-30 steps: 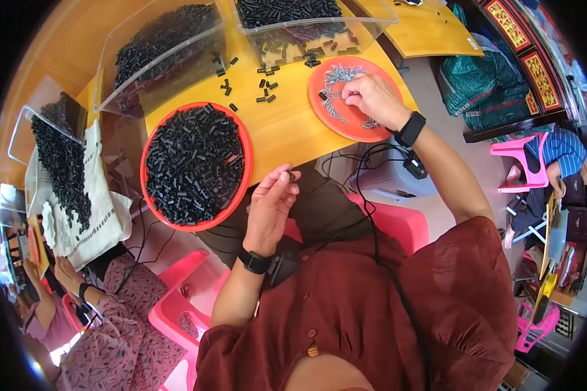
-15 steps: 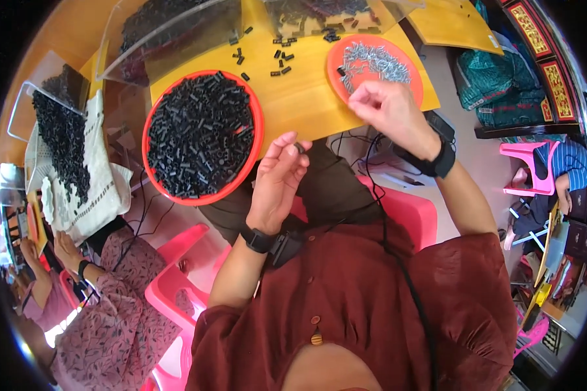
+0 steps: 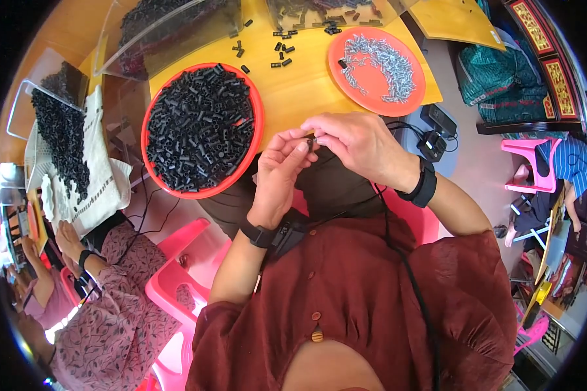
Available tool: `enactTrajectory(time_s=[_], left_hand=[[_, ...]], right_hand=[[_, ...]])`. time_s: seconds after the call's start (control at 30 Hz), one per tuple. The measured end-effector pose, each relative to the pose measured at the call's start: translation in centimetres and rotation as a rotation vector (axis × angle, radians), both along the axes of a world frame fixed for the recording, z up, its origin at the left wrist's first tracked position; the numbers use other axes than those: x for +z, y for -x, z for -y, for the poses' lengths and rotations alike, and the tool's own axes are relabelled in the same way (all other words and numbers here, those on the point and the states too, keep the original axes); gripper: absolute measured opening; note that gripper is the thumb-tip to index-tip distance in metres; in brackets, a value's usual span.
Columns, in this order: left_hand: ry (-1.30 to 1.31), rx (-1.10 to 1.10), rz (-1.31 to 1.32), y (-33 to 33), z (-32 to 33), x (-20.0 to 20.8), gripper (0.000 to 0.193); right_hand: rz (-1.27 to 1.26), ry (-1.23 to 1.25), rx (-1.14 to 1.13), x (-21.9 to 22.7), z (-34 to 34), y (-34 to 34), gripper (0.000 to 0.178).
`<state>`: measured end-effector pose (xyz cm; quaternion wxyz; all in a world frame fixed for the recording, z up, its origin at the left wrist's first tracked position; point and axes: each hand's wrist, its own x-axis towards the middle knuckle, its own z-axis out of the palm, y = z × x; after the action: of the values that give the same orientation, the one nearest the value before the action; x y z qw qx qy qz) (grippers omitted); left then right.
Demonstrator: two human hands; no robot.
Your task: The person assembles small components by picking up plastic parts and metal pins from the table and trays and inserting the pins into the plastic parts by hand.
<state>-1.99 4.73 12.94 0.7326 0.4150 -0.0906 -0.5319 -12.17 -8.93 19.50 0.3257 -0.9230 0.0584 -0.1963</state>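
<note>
Thumb and fingers of my left hand (image 3: 277, 176) pinch a small black plastic piece (image 3: 311, 141) above my lap, just off the table's near edge. My right hand (image 3: 375, 150) meets it there, its thumb and forefinger closed at the top of that piece. Whatever lies between the right fingertips is too small and hidden to name. To the left, a round red tray (image 3: 259, 140) is heaped with short black tubular pieces (image 3: 199, 127). Beyond my right hand sits an orange-red plate (image 3: 370, 77) with small silver screw-like parts (image 3: 401, 78) spread over it.
Several loose black pieces (image 3: 284, 49) lie on the yellow table (image 3: 300, 88). Clear plastic bins (image 3: 169, 39) stand at its far side. Black adapters (image 3: 432, 144) with cables lie to the right. A co-worker (image 3: 111, 280) sits at left beside a pink chair (image 3: 182, 274).
My right hand has come from the plate of silver parts, leftward and nearer, to my left fingertips. My left hand still pinches the black piece.
</note>
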Motion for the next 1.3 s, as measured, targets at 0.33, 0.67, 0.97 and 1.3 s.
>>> enactTrajectory(time_s=[0.33, 0.67, 0.97, 1.3], left_hand=[[-0.001, -0.022, 0.174, -0.2, 0.0, -0.4, 0.018], [-0.006, -0.044, 0.196, 0.0, 0.2, 0.6, 0.037], [0.028, -0.044, 0.189, 0.0, 0.1, 0.3, 0.037], [0.062, -0.039, 0.074, 0.3, 0.2, 0.3, 0.039]], right_hand=[[-0.068, 0.177, 0.045, 0.2, 0.5, -0.1, 0.016], [-0.065, 0.231, 0.062, 0.4, 0.3, 0.0, 0.027], [-0.094, 0.28, 0.095, 0.8, -0.1, 0.0, 0.039], [-0.111, 0.19, 0.043, 0.8, -0.8, 0.5, 0.029]])
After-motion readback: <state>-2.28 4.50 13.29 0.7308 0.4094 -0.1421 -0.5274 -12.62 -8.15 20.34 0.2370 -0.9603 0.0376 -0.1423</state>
